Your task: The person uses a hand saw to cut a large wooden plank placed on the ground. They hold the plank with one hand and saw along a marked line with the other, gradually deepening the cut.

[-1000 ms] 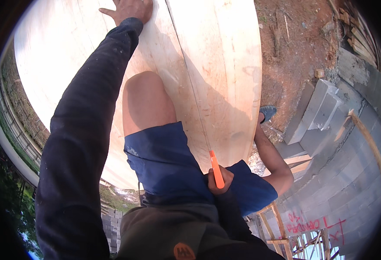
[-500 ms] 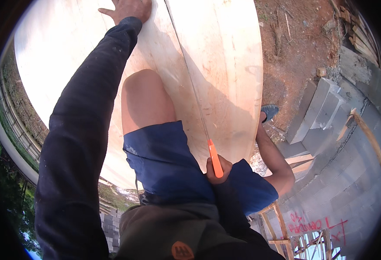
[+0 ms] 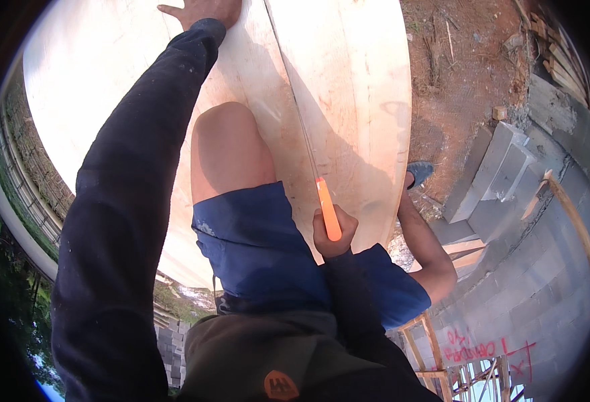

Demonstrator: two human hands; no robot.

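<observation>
A large pale sheet of plywood (image 3: pixel 359 87) lies beneath me, and one of my knees rests on it. My right hand (image 3: pixel 335 231) is closed around the orange handle of a handsaw (image 3: pixel 328 208). The saw's thin blade is seen edge-on, running away from me in line with a long dark cut across the board. Where blade ends and cut begins is hard to tell. At the far edge of the view, my left hand (image 3: pixel 208 10) presses flat on the plywood with its thumb spread; its other fingers are partly cut off by the frame.
Reddish soil (image 3: pixel 466 74) borders the board on the right, with my shod foot (image 3: pixel 420 174) beside it. Grey concrete blocks (image 3: pixel 496 174) and a block wall (image 3: pixel 543 268) stand farther right. Stacked lumber (image 3: pixel 563 67) sits at the far right, and wooden framing (image 3: pixel 429 342) at the lower right.
My right hand has pushed the saw forward, away from my body, along the cut line. The left hand stays planted on the board, and the view has shifted slightly.
</observation>
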